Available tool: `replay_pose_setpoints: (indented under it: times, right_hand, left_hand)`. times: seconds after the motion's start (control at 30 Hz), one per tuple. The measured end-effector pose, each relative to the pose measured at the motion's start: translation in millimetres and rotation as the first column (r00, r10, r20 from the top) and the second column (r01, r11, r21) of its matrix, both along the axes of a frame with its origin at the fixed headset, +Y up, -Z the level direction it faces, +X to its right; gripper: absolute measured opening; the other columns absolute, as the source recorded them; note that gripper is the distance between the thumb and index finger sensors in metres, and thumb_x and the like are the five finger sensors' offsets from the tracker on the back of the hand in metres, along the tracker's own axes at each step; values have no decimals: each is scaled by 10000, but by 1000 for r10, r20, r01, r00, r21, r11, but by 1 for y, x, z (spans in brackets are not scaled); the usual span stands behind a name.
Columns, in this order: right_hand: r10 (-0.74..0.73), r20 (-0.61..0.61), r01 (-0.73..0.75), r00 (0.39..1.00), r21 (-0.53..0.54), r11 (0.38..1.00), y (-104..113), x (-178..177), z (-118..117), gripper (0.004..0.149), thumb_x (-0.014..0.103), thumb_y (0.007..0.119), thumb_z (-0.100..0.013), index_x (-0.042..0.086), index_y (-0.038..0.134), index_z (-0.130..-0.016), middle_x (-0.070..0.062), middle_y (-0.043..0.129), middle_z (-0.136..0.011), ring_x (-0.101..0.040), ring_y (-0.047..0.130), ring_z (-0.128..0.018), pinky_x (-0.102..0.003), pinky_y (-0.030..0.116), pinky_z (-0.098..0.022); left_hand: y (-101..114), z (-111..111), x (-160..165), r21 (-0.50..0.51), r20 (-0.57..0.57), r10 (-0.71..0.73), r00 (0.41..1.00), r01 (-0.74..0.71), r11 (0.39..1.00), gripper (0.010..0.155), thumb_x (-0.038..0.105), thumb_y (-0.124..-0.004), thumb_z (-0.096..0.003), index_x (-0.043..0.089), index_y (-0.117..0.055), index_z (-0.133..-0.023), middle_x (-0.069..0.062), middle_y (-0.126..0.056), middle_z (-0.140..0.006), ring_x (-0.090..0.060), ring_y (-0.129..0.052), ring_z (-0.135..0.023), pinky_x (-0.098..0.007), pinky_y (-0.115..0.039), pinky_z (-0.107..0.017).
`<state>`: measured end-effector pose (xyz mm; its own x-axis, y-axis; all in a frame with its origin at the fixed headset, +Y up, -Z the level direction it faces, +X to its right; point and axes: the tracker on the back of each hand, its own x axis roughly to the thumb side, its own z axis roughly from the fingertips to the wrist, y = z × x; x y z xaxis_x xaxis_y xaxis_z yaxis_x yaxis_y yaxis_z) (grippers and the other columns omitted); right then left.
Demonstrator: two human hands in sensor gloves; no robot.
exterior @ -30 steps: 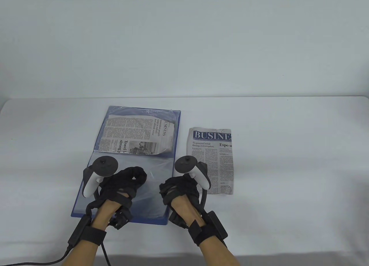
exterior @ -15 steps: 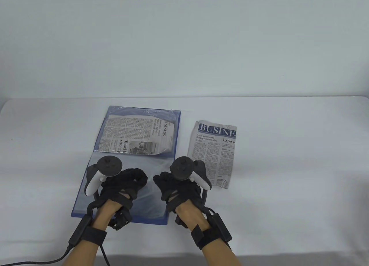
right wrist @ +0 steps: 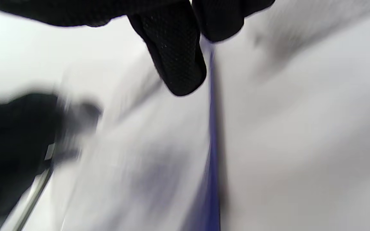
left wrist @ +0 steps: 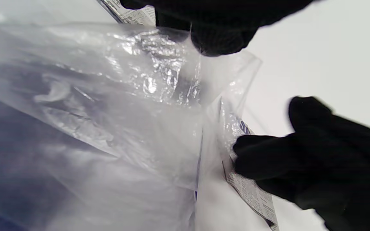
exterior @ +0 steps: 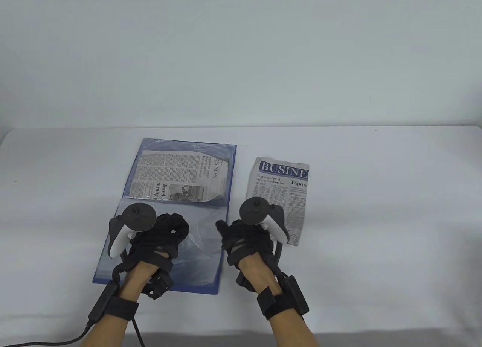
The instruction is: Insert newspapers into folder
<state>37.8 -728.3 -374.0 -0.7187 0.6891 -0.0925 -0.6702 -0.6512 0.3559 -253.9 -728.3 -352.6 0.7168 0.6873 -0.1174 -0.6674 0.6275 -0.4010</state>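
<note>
A blue folder [exterior: 105,260] lies open on the white table, with one newspaper [exterior: 177,175] inside its upper clear sleeve. A second folded newspaper [exterior: 282,185], headed "BUSINESS", lies just right of the folder. My left hand [exterior: 177,230] pinches the edge of the lower clear plastic sleeve [left wrist: 124,112] and holds it lifted; its fingers [left wrist: 217,35] show at the top of the left wrist view. My right hand [exterior: 229,228] is at the folder's right edge [right wrist: 213,134], fingers spread, fingertips touching the loose newspaper's near corner [left wrist: 255,199]. The right wrist view is blurred.
The white table [exterior: 376,211] stretches wide to the right of the loose newspaper and to the left of the folder. A black cable [exterior: 45,341] runs off my left wrist at the front edge. A plain pale wall stands behind.
My right hand has moved right, from over the folder's sleeve to its right edge beside the loose newspaper. That newspaper has turned and shifted slightly away. My left hand has stayed on the sleeve.
</note>
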Motion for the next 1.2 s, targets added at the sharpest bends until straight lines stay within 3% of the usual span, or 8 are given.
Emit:
replay_pose_setpoints:
  times: [0.07, 0.17, 0.23, 0.33, 0.63, 0.83, 0.97, 1.2]
  right_hand:
    - [113, 133, -108, 985, -46, 993, 3, 24, 0, 608, 461, 613, -608, -57, 921, -679, -296, 542, -1006, -549, 397, -950, -687, 391, -629]
    - [405, 307, -347, 861, -226, 910, -5, 68, 3, 690, 465, 658, -611, -146, 711, -927, -308, 434, -1039, -564, 312, -961, -695, 356, -637]
    - [562, 265, -422, 784, -437, 795, -18, 88, 3, 828, 533, 669, -590, -179, 539, -992, -318, 309, -1052, -582, 220, -960, -706, 319, -640]
    - [608, 226, -409, 761, -559, 721, -46, 106, 1, 888, 581, 684, -567, -133, 355, -981, -311, 157, -1023, -583, 136, -951, -706, 297, -645]
    - [558, 311, -436, 769, -383, 814, -43, 132, -8, 457, 259, 761, -582, -82, 640, -862, -281, 314, -1030, -555, 295, -972, -699, 340, -660]
    - [129, 583, -82, 802, -107, 991, -15, 166, 6, 432, 176, 651, -587, 3, 500, -953, -294, 298, -1018, -583, 379, -947, -697, 461, -631]
    - [-17, 572, -6, 820, 38, 999, 22, 186, 15, 400, 154, 666, -578, 41, 584, -952, -265, 582, -919, -259, 909, -667, -471, 784, -478]
    - [-145, 513, 176, 846, -11, 984, 52, 192, 31, 401, 136, 714, -562, 33, 688, -948, -251, 740, -816, -157, 991, -479, -377, 858, -346]
  left_hand:
    - [-2, 0, -1, -11, -8, 8, 1000, -8, 1000, 416, 405, -691, -599, 296, -643, -997, 19, -459, -1241, -339, -251, -1226, -654, -205, -890]
    - [-4, 0, -2, -28, -15, 16, 1000, -17, 999, 416, 412, -690, -606, 290, -637, -1000, 16, -457, -1242, -340, -249, -1225, -652, -202, -890]
    - [-4, 1, -2, -28, -16, 27, 1000, -28, 999, 417, 413, -689, -609, 285, -633, -1001, 14, -455, -1241, -337, -246, -1225, -651, -201, -890]
    - [-5, 1, 0, -23, -7, 21, 1000, -21, 1000, 417, 414, -688, -610, 283, -632, -1002, 13, -456, -1241, -341, -248, -1223, -651, -203, -890]
    - [-7, -1, -5, -37, -24, 22, 999, -23, 999, 418, 419, -686, -613, 285, -628, -1004, 12, -453, -1242, -339, -240, -1223, -647, -203, -893]
    - [-5, 0, -1, -20, -8, -3, 1000, 3, 1000, 418, 422, -684, -614, 286, -626, -1005, 14, -453, -1242, -336, -243, -1225, -646, -213, -894]
    - [-3, 0, 1, -3, -4, 8, 1000, -8, 1000, 418, 420, -684, -614, 284, -624, -1005, 13, -457, -1240, -334, -247, -1225, -645, -217, -894]
    - [1, 1, 3, 21, 9, -6, 1000, 5, 1000, 418, 417, -682, -614, 283, -623, -1005, 13, -454, -1240, -335, -246, -1224, -645, -219, -893]
